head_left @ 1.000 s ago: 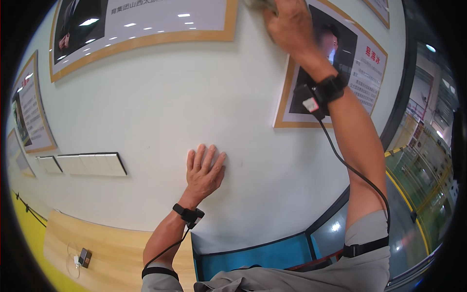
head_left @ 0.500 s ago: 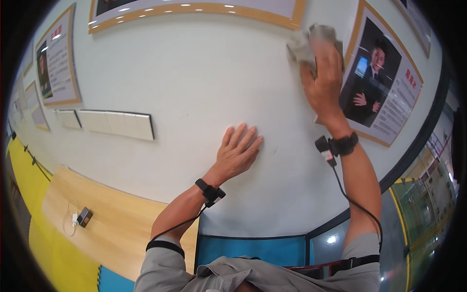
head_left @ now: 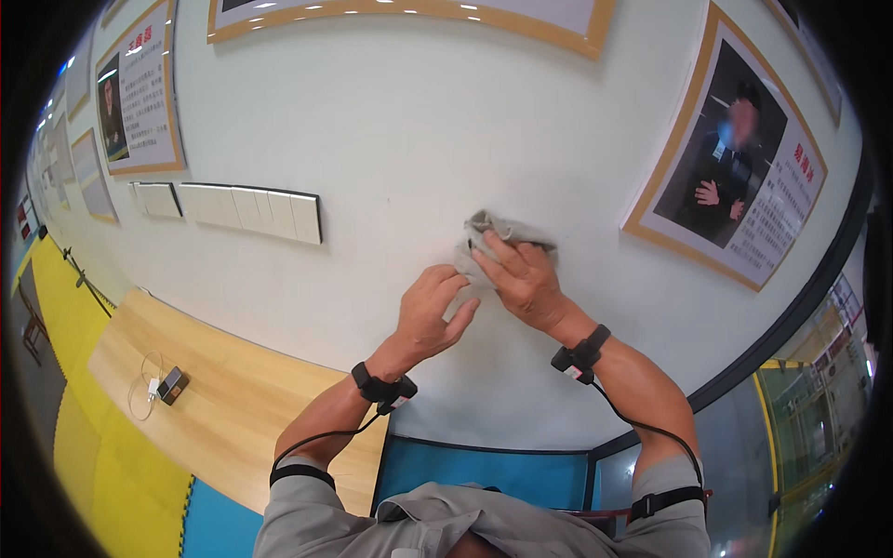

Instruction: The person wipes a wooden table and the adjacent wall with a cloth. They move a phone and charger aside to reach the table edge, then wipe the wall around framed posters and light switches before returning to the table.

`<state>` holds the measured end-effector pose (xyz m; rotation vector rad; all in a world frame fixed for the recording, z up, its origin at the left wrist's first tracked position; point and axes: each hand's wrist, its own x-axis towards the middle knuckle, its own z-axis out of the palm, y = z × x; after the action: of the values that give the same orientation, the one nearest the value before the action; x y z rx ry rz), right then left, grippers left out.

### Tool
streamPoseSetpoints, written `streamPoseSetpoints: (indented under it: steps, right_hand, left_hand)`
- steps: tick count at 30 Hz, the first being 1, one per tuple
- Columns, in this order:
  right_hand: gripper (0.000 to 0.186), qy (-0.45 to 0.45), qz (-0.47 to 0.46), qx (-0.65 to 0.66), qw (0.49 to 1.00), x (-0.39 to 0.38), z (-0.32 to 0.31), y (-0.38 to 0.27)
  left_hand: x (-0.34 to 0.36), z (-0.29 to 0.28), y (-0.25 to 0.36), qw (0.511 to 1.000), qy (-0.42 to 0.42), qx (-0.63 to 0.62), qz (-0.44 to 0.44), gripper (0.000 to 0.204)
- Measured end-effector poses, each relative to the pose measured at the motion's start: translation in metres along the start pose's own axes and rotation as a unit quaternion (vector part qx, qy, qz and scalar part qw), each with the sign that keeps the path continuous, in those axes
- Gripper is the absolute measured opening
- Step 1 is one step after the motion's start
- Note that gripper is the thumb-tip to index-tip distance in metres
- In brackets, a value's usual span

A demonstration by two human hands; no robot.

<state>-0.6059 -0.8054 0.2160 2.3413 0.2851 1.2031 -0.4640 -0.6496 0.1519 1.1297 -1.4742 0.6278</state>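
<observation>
My right hand (head_left: 528,288) presses a crumpled grey cloth (head_left: 493,225) against the white wall (head_left: 391,121), fingers spread over the bundle. My left hand (head_left: 430,314) is just left of it, thumb apart and fingers slightly bent, fingertips at the cloth's lower left edge; whether they grip it I cannot tell, and they appear empty. Both wrists wear black straps with small cabled devices. To the right hangs a framed portrait poster (head_left: 726,158); a row of white tiles with dark edging (head_left: 249,212) is on the wall at left.
A wooden bench or table (head_left: 223,391) at lower left carries a small dark device (head_left: 172,384) with a cable. Yellow (head_left: 79,465) and blue (head_left: 219,516) mats lie beyond it. Other framed posters (head_left: 135,93) hang left and above. A dark-edged glass panel (head_left: 614,474) is at lower right.
My right hand has come down and leftward with the cloth from the upper right to mid-wall. My left hand has moved beside it, and the view has shifted.
</observation>
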Motion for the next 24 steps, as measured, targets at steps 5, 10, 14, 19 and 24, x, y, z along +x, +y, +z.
streamPoseSetpoints:
  steps: [5, 10, 14, 19, 24]
  right_hand:
    - [0.041, -0.082, -0.061, 0.083, 0.991, -0.032, 0.006, -0.010]
    - [0.046, -0.052, -0.019, 0.122, 0.991, -0.026, -0.007, -0.002]
    - [0.056, 0.069, 0.060, 0.029, 0.995, 0.003, -0.032, 0.028]
    - [0.066, 0.153, 0.131, -0.033, 0.979, 0.031, -0.064, 0.061]
    - [0.068, 0.177, 0.191, -0.003, 0.966, 0.005, -0.048, 0.042]
  left_hand:
    - [-0.026, -0.013, -0.004, 0.997, -0.062, 0.033, -0.034, 0.037]
    - [-0.023, -0.022, 0.009, 0.993, -0.095, 0.048, -0.042, 0.045]
    - [-0.002, -0.026, 0.019, 0.995, -0.081, 0.059, -0.008, 0.052]
    - [0.041, -0.015, 0.029, 0.993, -0.083, 0.066, 0.055, 0.056]
    - [0.065, 0.018, 0.045, 0.998, -0.036, 0.018, 0.055, 0.063]
